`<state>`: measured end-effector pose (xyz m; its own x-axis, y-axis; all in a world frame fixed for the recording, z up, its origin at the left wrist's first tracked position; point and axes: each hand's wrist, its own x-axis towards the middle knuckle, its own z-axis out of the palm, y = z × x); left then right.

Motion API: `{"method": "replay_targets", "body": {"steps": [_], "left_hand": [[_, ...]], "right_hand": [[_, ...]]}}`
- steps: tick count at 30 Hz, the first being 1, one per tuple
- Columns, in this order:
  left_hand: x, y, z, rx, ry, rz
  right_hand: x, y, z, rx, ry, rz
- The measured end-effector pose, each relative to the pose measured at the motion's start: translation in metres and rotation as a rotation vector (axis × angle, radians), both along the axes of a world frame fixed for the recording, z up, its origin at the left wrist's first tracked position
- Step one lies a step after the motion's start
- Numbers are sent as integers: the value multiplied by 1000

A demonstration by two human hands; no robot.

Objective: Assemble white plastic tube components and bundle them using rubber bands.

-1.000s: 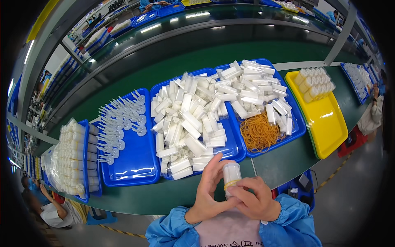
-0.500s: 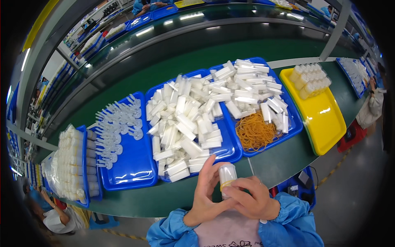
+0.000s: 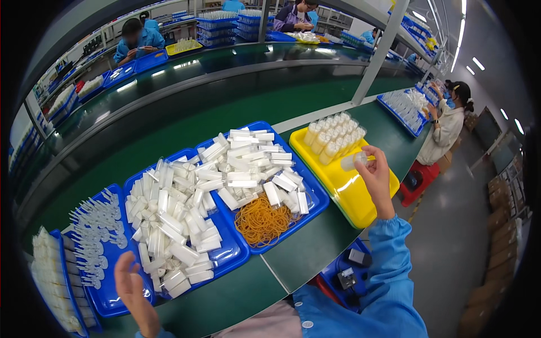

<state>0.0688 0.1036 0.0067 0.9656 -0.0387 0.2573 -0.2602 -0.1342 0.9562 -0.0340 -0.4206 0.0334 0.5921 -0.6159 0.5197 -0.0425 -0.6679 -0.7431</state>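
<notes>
Above the yellow tray [image 3: 358, 200], my right hand [image 3: 376, 177] grips a small clear cylindrical plastic container [image 3: 354, 161] tipped on its side. Rows of similar upright containers [image 3: 333, 138] with whitish contents stand at the far end of that tray. My left hand [image 3: 134, 290] is raised, empty and with fingers apart, near the front of a blue tray. Close to it lie clear plastic pieces with thin stems [image 3: 96, 236] and a heap of white, clear-wrapped pieces [image 3: 174, 219].
Orange rubber bands [image 3: 264, 221] lie in the blue tray [image 3: 315, 205] beside the yellow one. At far left stands a tray of stacked white cylinders [image 3: 53, 281]. A metal post [image 3: 382, 50] rises beyond the trays. Co-workers [image 3: 451, 121] sit along the line at right and across.
My hands were together around the container before my chest. Now the right has carried it to the yellow tray, while the left has let go and moved left. The view has swung right.
</notes>
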Motion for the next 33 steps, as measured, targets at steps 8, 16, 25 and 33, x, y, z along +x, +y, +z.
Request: {"method": "replay_targets", "body": {"steps": [8, 16, 25, 33], "left_hand": [[60, 53, 10, 716, -150, -86], [113, 54, -18, 1007, -364, 79], [100, 65, -20, 961, -335, 179], [77, 72, -27, 948, -381, 197]], "right_hand": [[8, -101, -22, 49, 228, -159], [35, -152, -65, -148, 76, -389], [39, -144, -67, -42, 98, -420], [31, -145, -65, -47, 119, -452]]}}
